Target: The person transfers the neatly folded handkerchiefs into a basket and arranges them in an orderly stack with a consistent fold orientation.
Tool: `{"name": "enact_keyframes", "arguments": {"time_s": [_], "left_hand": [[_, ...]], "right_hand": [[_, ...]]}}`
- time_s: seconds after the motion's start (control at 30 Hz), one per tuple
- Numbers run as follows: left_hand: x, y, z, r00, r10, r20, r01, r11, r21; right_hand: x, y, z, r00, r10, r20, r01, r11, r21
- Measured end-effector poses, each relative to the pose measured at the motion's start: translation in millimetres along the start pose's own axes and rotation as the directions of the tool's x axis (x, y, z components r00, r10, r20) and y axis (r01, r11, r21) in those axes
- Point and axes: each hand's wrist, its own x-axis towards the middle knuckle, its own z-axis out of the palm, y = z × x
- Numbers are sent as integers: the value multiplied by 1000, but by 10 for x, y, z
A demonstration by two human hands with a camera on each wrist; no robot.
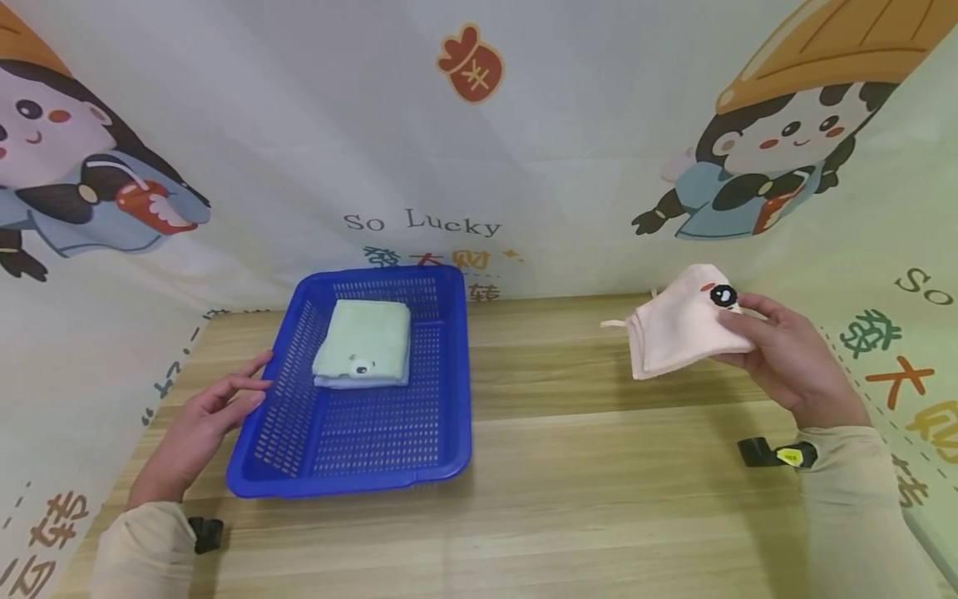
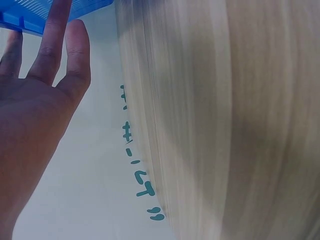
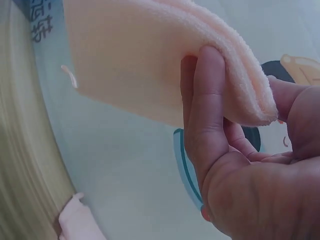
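In the head view, the lower part of the frame is taken up by a wooden table (image 1: 554, 482), its pale brown surface marked by grain running from side to side. A blue plastic basket (image 1: 443, 474) with slotted walls is borne by it left of centre. In the left wrist view the right of the frame is filled by the table. In the right wrist view a pale pink item (image 3: 80, 221) is seen beside the table's edge at lower left; whether it is supported there cannot be told.
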Motion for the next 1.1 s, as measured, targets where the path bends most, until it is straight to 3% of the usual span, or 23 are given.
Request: {"name": "enact_keyframes", "arguments": {"time_s": [0.43, 0.77, 1.1], "left_hand": [[-13, 11, -1, 1000, -9, -7, 9, 1000, 3], [1, -3, 3, 1000, 3, -20, -3, 1000, 7], [-9, 12, 3, 1000, -13, -18, 13, 1000, 5]], "right_hand": [[59, -19, 196, 996, -44, 78, 38, 996, 85], [158, -35, 358, 995, -43, 87, 38, 997, 61], [219, -29, 516, 992, -52, 112, 39, 992, 116]]}}
